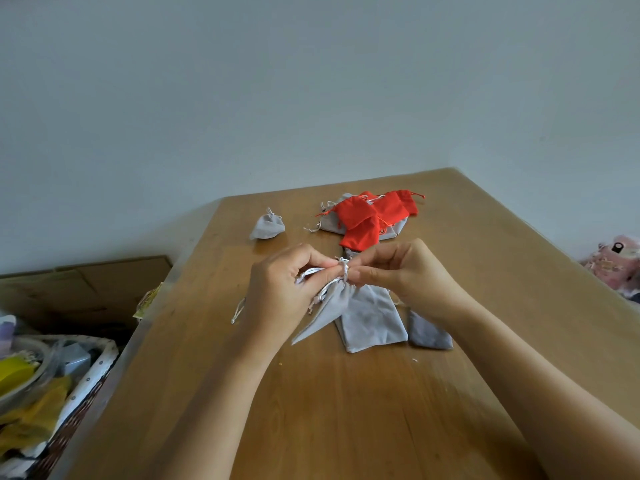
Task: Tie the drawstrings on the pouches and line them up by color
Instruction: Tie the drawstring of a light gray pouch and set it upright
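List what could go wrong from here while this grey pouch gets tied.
1. The left hand and right hand pinch the thin white drawstring with fingertips only; if the grip slips, the knot may come loose.
2. The light grey fabric pouch overlaps a flat grey pouch; tugging could drag that one askew.
3. The far pile of red and grey pouches is mixed, so colours could get lined up wrongly.

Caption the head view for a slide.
Tying a grey pouch with left hand and right hand; red pouches lie beyond.

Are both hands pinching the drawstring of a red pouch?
No: the left hand and right hand pinch the drawstring of a grey pouch; the red pouches lie piled farther back.
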A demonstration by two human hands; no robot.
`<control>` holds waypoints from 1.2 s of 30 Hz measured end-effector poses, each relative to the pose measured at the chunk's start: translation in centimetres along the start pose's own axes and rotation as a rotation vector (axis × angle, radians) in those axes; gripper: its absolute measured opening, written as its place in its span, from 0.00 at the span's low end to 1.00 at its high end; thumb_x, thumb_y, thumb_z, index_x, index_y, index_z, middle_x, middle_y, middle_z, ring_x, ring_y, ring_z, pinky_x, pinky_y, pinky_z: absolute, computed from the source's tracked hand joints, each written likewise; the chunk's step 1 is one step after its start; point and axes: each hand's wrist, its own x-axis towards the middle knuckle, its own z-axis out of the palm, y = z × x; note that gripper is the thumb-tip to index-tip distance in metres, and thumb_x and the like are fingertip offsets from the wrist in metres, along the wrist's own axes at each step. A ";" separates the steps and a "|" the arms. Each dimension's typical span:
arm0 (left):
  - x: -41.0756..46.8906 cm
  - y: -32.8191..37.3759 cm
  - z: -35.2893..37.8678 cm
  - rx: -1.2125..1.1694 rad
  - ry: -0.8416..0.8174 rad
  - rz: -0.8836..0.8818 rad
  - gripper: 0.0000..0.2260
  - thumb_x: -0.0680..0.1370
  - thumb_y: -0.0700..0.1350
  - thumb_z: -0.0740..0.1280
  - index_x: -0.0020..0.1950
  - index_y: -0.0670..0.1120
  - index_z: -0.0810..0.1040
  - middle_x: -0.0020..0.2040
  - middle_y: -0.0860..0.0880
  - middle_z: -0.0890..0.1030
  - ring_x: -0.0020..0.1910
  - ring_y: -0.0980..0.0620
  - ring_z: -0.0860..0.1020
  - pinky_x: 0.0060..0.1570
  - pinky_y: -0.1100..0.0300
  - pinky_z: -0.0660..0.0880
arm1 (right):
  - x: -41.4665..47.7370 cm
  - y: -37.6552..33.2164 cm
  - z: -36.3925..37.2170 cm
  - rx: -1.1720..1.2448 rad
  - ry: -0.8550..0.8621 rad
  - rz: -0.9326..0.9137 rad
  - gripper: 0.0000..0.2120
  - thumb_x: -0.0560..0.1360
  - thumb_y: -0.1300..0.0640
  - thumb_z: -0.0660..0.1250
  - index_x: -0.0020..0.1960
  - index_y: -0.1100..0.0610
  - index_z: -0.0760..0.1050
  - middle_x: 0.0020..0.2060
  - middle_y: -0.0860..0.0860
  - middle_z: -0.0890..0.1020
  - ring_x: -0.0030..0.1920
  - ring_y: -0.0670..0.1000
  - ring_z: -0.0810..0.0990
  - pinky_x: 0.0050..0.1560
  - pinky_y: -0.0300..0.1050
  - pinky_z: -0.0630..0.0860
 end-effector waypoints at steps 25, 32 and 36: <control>0.2 -0.6 -1.0 -0.183 -0.318 -0.399 0.08 0.72 0.48 0.74 0.38 0.46 0.79 0.34 0.50 0.84 0.34 0.52 0.82 0.41 0.47 0.80 | 0.5 -0.2 -1.3 0.032 0.164 -0.135 0.09 0.72 0.75 0.68 0.38 0.64 0.72 0.36 0.56 0.80 0.36 0.47 0.79 0.39 0.37 0.75; 0.3 -0.2 -1.0 -0.337 -0.304 -0.459 0.07 0.74 0.41 0.72 0.38 0.42 0.77 0.30 0.47 0.81 0.26 0.52 0.79 0.31 0.57 0.76 | 0.4 0.3 -1.0 -0.570 0.168 -0.298 0.13 0.70 0.69 0.72 0.44 0.51 0.83 0.34 0.44 0.81 0.36 0.45 0.79 0.40 0.33 0.75; -0.5 1.4 0.2 -0.371 -0.405 -0.419 0.09 0.74 0.41 0.72 0.36 0.45 0.75 0.29 0.47 0.80 0.25 0.51 0.77 0.29 0.60 0.74 | 0.6 1.0 -1.6 -0.730 0.233 -0.446 0.12 0.67 0.72 0.72 0.42 0.56 0.84 0.38 0.47 0.80 0.36 0.49 0.76 0.38 0.34 0.72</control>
